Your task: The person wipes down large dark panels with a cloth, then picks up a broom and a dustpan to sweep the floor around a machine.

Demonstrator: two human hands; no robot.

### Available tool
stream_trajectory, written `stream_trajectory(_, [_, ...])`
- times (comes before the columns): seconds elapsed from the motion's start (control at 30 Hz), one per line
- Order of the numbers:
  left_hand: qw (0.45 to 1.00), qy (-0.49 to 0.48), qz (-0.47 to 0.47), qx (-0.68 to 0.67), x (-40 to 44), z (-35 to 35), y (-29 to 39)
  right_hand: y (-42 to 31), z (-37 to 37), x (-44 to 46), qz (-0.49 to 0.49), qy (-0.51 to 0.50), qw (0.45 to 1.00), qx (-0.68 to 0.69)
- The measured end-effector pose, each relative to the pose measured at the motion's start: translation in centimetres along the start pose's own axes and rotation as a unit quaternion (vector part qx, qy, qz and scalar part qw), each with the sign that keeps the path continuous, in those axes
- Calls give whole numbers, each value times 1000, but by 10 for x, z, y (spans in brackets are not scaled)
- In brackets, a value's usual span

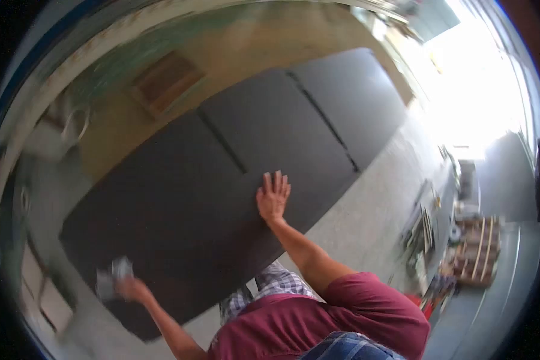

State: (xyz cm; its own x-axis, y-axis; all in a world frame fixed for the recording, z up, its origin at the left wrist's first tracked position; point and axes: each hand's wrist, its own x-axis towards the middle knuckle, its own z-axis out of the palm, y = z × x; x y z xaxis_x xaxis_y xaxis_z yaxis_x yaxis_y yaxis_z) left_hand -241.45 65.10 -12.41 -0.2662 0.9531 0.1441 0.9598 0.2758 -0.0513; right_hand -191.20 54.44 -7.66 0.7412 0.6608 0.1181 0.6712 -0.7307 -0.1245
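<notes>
Left hand point(135, 290): fingers apparently closed on a blurred pale wad point(122, 267)
Right hand point(273, 197): fingers spread flat
Dark panel point(174, 198): beneath the right fingers
Scratch risk: grit possibly caught under the wad

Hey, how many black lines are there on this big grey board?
2 on the board: a shorter line, ending near the right hand, and a longer line farther right, toward the bright side.
</notes>
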Motion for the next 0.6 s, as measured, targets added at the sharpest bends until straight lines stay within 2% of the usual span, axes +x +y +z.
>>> stream_trajectory(0.03, [999,-5,-39,34,8,-25,34,-8,0,-3,-6,-16,999,-28])
stream_trajectory(0.1, [976,-55,83,-192,23,-68,111,-19,8,-10,-17,1,999,-41])
stream_trajectory(0.13, [969,-59,61,-234,30,-71,139,-18,20,-15,-28,14,999,-28])
stream_trajectory(0.17, [960,23,214,-178,46,-58,150,-21,24,-21,-44,-2,999,-27])
stream_trajectory(0.27, [950,58,184,-244,73,-16,195,-22,37,-29,-61,7,998,-20])
stream_trajectory(0.33, [962,61,164,-212,92,-2,204,-18,50,-31,-80,0,996,-24])
stream_trajectory(0.47, [972,62,109,-197,134,20,161,-20,54,-31,-53,-2,997,-64])
stream_trajectory(0.6, [987,96,12,-129,154,45,60,-30,51,-35,-33,-27,997,-56])
